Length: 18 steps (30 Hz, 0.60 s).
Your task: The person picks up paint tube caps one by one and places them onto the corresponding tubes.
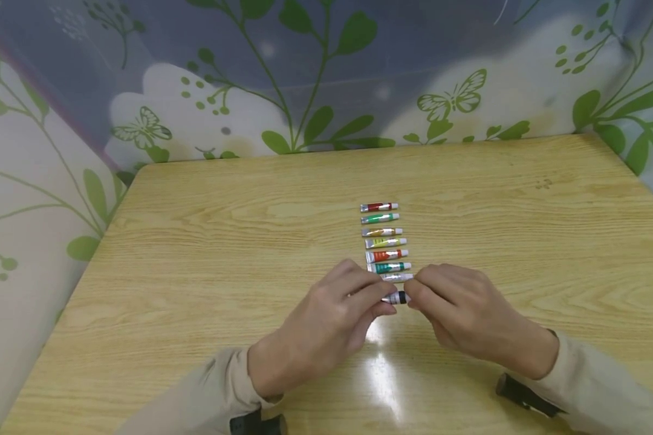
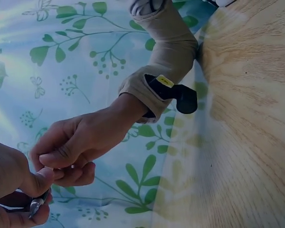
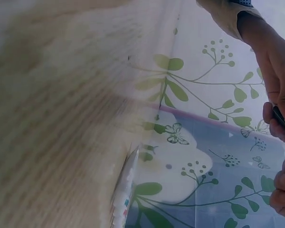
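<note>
A small paint tube (image 1: 396, 297) with a black band and silver body is between my two hands, over the near end of a column of tubes. My left hand (image 1: 340, 308) grips its body between thumb and fingers. At the cap end, my right hand (image 1: 459, 308) pinches with thumb and curled forefinger, mostly hiding the cap. In the left wrist view the tube's shiny metal end (image 2: 36, 205) shows between the left fingers. Closest to the hands in the column are a silver-white tube (image 1: 398, 278) and a teal tube (image 1: 390, 267), the former partly covered by fingers.
Farther up the column lie an orange-red tube (image 1: 387, 255), a yellow tube (image 1: 386, 243), an ochre tube (image 1: 382, 232), a green tube (image 1: 380, 218) and a dark red tube (image 1: 379, 207). All rest on the wooden table (image 1: 196, 260), backed by a leaf-patterned cloth (image 1: 326, 72).
</note>
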Each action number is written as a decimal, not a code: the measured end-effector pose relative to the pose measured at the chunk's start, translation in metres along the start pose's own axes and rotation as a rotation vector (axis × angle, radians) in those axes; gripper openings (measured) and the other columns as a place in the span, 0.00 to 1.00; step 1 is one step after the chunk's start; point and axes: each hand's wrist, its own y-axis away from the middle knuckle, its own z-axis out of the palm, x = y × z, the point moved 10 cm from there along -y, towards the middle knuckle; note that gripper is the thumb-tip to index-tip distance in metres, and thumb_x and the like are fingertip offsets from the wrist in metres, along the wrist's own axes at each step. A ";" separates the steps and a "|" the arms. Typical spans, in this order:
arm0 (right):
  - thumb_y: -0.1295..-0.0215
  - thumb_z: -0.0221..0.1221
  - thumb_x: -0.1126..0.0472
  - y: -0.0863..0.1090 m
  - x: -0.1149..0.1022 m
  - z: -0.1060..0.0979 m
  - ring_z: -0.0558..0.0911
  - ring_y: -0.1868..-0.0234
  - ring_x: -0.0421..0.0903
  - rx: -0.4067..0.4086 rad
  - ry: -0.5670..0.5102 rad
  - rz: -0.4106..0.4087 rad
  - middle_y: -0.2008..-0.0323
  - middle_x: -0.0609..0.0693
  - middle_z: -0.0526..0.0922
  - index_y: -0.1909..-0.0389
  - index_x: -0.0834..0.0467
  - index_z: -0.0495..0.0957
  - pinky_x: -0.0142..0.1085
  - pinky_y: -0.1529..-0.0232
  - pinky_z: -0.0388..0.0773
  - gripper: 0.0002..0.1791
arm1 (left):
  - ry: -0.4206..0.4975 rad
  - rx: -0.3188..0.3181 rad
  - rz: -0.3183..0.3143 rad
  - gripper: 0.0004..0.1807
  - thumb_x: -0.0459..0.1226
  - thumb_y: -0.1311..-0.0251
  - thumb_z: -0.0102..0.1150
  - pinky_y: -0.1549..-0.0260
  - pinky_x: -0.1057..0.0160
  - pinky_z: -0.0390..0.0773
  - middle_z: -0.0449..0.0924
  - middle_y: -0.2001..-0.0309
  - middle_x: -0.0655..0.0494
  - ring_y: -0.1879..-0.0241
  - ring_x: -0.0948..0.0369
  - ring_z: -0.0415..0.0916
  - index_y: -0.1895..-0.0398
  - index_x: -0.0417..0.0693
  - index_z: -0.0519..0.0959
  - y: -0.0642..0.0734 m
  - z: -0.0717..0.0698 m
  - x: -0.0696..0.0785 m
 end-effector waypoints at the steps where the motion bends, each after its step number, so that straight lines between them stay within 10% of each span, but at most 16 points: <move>1: 0.23 0.41 0.63 0.000 0.000 0.000 0.69 0.80 0.40 0.006 -0.013 0.000 0.76 0.48 0.70 0.71 0.65 0.73 0.27 0.82 0.69 0.18 | -0.012 0.005 0.008 0.06 0.32 0.42 0.66 0.58 0.76 0.74 0.83 0.62 0.52 0.63 0.61 0.76 0.63 0.39 0.83 0.000 0.000 0.002; 6: 0.22 0.38 0.61 0.005 0.004 0.003 0.58 0.82 0.34 0.051 -0.123 0.038 0.80 0.44 0.63 0.76 0.62 0.68 0.19 0.83 0.54 0.20 | -0.153 0.061 0.124 0.06 0.32 0.37 0.61 0.57 0.74 0.75 0.81 0.63 0.52 0.62 0.59 0.75 0.62 0.37 0.82 0.002 -0.001 0.018; 18: 0.20 0.35 0.53 0.016 0.031 0.018 0.50 0.82 0.27 -0.023 -0.388 0.439 0.89 0.42 0.55 0.79 0.54 0.64 0.19 0.86 0.50 0.24 | -0.429 0.151 0.266 0.12 0.29 0.29 0.45 0.57 0.70 0.77 0.80 0.62 0.48 0.62 0.57 0.76 0.59 0.32 0.81 0.005 -0.001 0.034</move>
